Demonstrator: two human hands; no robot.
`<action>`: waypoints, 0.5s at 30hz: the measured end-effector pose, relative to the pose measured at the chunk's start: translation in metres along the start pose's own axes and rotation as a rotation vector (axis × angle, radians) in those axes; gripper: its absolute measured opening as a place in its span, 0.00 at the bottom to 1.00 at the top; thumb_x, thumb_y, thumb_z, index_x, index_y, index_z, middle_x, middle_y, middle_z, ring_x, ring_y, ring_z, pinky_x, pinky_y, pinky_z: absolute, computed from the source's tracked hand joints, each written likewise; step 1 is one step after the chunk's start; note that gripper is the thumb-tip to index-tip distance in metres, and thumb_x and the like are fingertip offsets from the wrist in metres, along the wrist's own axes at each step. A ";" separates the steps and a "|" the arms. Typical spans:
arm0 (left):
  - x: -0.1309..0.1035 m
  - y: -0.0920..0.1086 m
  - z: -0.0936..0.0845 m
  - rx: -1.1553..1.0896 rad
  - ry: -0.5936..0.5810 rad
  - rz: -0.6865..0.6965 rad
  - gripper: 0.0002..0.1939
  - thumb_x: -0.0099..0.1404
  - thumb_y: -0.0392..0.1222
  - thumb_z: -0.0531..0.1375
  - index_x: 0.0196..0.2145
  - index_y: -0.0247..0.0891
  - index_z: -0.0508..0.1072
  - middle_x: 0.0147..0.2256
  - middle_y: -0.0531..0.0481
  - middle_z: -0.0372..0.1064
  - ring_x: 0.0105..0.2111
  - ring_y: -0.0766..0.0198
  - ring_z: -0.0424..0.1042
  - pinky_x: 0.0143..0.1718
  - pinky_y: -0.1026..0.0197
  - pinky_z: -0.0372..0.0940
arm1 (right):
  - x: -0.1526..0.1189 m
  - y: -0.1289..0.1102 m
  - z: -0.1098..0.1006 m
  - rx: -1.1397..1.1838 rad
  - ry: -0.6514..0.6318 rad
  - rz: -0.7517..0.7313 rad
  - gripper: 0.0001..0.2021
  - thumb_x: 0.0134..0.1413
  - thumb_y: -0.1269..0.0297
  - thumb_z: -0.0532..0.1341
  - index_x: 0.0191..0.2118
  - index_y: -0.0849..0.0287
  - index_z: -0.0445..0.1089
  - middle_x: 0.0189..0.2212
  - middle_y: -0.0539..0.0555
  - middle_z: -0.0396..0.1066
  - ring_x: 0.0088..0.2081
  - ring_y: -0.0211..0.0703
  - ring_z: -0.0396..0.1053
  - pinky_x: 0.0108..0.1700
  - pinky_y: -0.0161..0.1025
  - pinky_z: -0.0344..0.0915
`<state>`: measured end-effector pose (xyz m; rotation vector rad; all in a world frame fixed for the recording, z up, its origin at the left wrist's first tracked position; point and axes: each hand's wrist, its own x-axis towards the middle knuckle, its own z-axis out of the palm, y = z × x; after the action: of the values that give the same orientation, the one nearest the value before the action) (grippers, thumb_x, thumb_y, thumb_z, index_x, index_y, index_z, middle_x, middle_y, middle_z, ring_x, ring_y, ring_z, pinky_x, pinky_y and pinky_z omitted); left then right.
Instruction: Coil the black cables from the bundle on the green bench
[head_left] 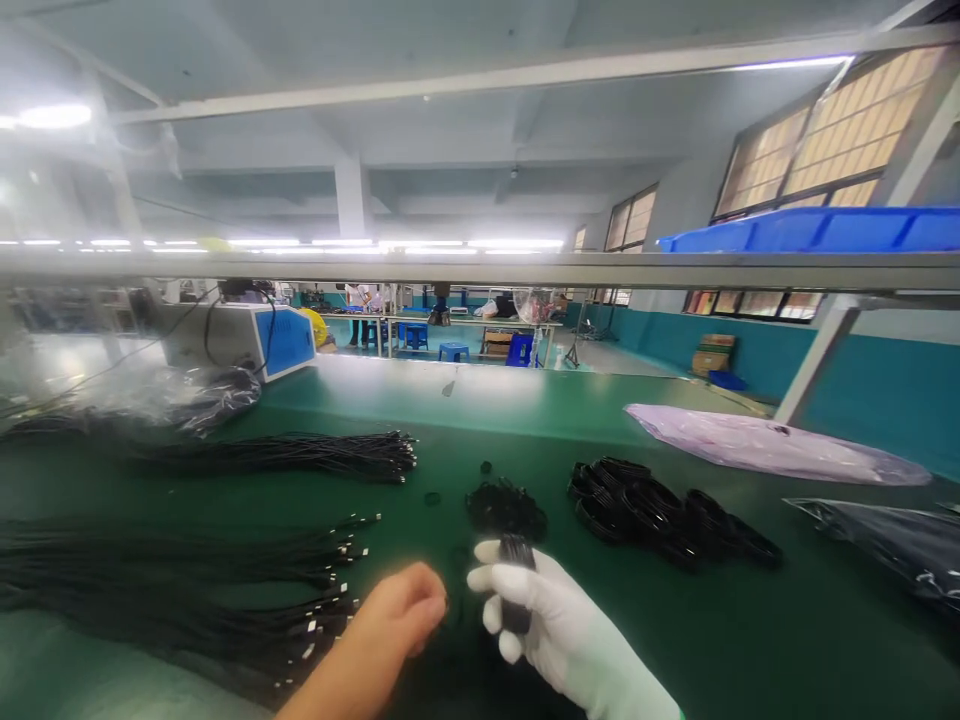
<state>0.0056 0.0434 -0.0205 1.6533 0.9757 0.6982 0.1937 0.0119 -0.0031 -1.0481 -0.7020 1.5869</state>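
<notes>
Your right hand (555, 610), in a white glove, is clamped on a black coiled bundle (516, 612), low in the frame just right of centre. The coil stands roughly upright, with your fingers wrapped around it. Your grip looks well placed: even pressure from thumb and fingers should stop the loops fanning out, while squeezing harder could kink them. Your bare left hand (405, 610) is just beside it, fingers curled together; you cannot tell from here whether something thin is pinched in them. A relaxed wrist and light fingertips would suit such fine work near the coil.

Just beyond your right hand lies a loose pile of small black bands (506, 507) on the green surface (555, 450); they look easy to snag on glove fingers. Right of centre is a heap of coiled black cables (652, 510). At lower left, the loose black cables (247, 580) spread near your left forearm, so mind your sleeve line there: their light-coloured ends could catch and tangle.
</notes>
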 end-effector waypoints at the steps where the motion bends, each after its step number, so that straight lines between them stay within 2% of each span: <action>1: 0.001 0.000 0.001 -0.183 -0.003 -0.034 0.09 0.61 0.46 0.54 0.29 0.38 0.63 0.26 0.55 0.60 0.26 0.67 0.61 0.29 0.64 0.56 | 0.001 0.004 0.004 -0.017 0.002 -0.018 0.24 0.38 0.63 0.69 0.44 0.62 0.64 0.34 0.55 0.72 0.24 0.36 0.67 0.18 0.30 0.57; 3: 0.004 -0.005 0.008 -0.404 0.019 -0.083 0.15 0.57 0.52 0.57 0.30 0.37 0.62 0.25 0.56 0.60 0.22 0.70 0.60 0.26 0.65 0.56 | 0.003 0.012 0.012 -0.070 0.006 -0.066 0.26 0.36 0.64 0.69 0.45 0.61 0.63 0.35 0.55 0.71 0.23 0.36 0.66 0.16 0.30 0.57; 5: 0.010 -0.014 0.018 -0.463 0.050 -0.111 0.19 0.53 0.57 0.59 0.28 0.38 0.60 0.24 0.56 0.61 0.19 0.71 0.60 0.23 0.66 0.56 | 0.006 0.021 0.019 -0.160 0.036 -0.110 0.26 0.35 0.64 0.69 0.44 0.61 0.62 0.29 0.51 0.70 0.19 0.34 0.63 0.14 0.30 0.54; 7: 0.016 -0.026 0.027 -0.410 0.089 -0.113 0.22 0.51 0.60 0.60 0.27 0.39 0.60 0.22 0.57 0.61 0.17 0.71 0.59 0.20 0.67 0.53 | 0.006 0.028 0.023 -0.227 0.068 -0.116 0.24 0.38 0.63 0.67 0.44 0.61 0.61 0.20 0.46 0.67 0.14 0.32 0.57 0.12 0.29 0.48; 9: 0.020 -0.035 0.031 -0.295 0.136 -0.107 0.22 0.51 0.61 0.60 0.25 0.39 0.61 0.20 0.57 0.60 0.17 0.70 0.59 0.18 0.67 0.51 | 0.004 0.031 0.023 -0.122 0.051 -0.054 0.21 0.43 0.62 0.65 0.44 0.60 0.61 0.16 0.44 0.64 0.12 0.29 0.54 0.15 0.28 0.47; 11: 0.018 -0.037 0.031 -0.243 0.140 -0.089 0.22 0.52 0.62 0.60 0.25 0.39 0.62 0.17 0.57 0.60 0.17 0.69 0.59 0.17 0.68 0.50 | -0.001 0.030 0.020 0.145 -0.061 0.037 0.20 0.44 0.63 0.65 0.44 0.59 0.62 0.19 0.45 0.65 0.16 0.28 0.57 0.19 0.27 0.51; 12: 0.016 -0.034 0.028 -0.301 0.113 -0.080 0.23 0.53 0.62 0.60 0.25 0.39 0.62 0.17 0.57 0.59 0.16 0.70 0.58 0.16 0.68 0.49 | -0.004 0.029 0.018 0.259 -0.144 0.074 0.20 0.42 0.63 0.67 0.43 0.59 0.63 0.22 0.46 0.66 0.19 0.28 0.59 0.22 0.26 0.53; 13: 0.012 -0.029 0.025 -0.421 0.073 -0.071 0.23 0.52 0.63 0.60 0.25 0.39 0.62 0.18 0.57 0.60 0.16 0.71 0.56 0.16 0.68 0.48 | -0.006 0.027 0.016 0.327 -0.241 0.097 0.21 0.39 0.63 0.69 0.42 0.59 0.65 0.24 0.47 0.66 0.21 0.27 0.59 0.23 0.26 0.53; 15: 0.001 -0.014 0.015 -0.719 -0.046 -0.056 0.22 0.51 0.61 0.61 0.26 0.39 0.62 0.21 0.56 0.64 0.14 0.73 0.54 0.16 0.68 0.48 | -0.011 0.023 0.011 0.293 -0.432 0.088 0.23 0.34 0.60 0.72 0.39 0.58 0.67 0.26 0.48 0.65 0.21 0.28 0.58 0.24 0.28 0.52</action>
<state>0.0146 0.0390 -0.0384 0.9999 0.6245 0.8449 0.1744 -0.0041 -0.0146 -0.5306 -0.6862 1.9508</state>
